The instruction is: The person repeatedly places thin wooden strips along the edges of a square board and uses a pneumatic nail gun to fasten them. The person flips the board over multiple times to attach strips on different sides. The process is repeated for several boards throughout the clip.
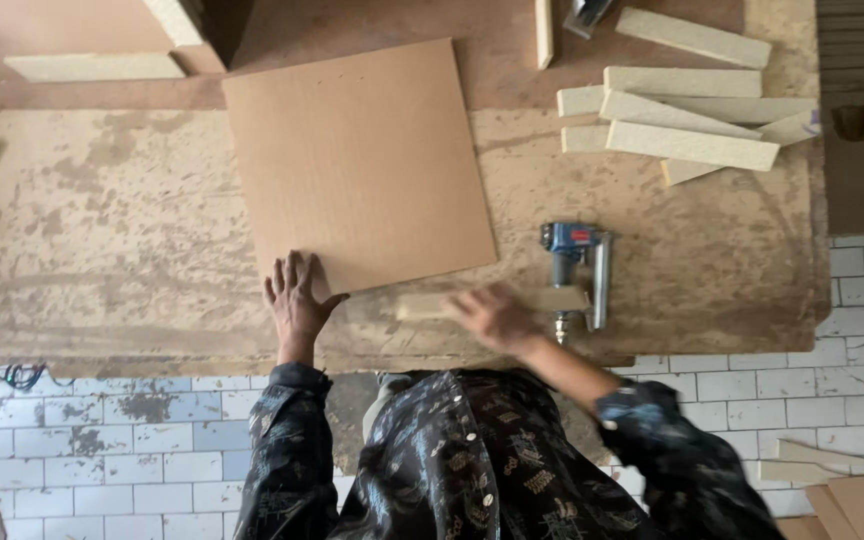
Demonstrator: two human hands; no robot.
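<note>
1. White floor tiles (102, 450), stained in patches, filled the bottom of the frame on both sides of the person's dark patterned shirt (472, 460); a few pale offcuts (832, 480) lay on them at the lower right
2. Just above, the near edge of a worn, glue-marked workbench (102, 230) crossed the frame, and both forearms reached over it
3. At lower centre the left hand (297, 297) lay flat, fingers spread, palm down on the near corner of a square brown board (362, 160), pinning it to the bench rather than gripping it
4. To its right the right hand (492, 315) was blurred with motion; it appeared closed around a pale wooden strip (432, 305) that lay along the bench just below the board's near edge, though how tightly the fingers wrapped it could not be told
5. Judging by this, the step in hand looked like bringing the strip to the board's near edge while the other hand held the board steady; the next move would call for lining the strip flush with that edge and keeping the board from sliding
6. Beside the right hand, at centre right, a blue and grey pneumatic nailer (577, 265) rested on the bench, touching nothing but the far end of the strip
7. Farther off, at the upper right, a loose stack of pale strips (692, 125) lay criss-crossed, and another strip (92, 66) sat at the upper left
</note>
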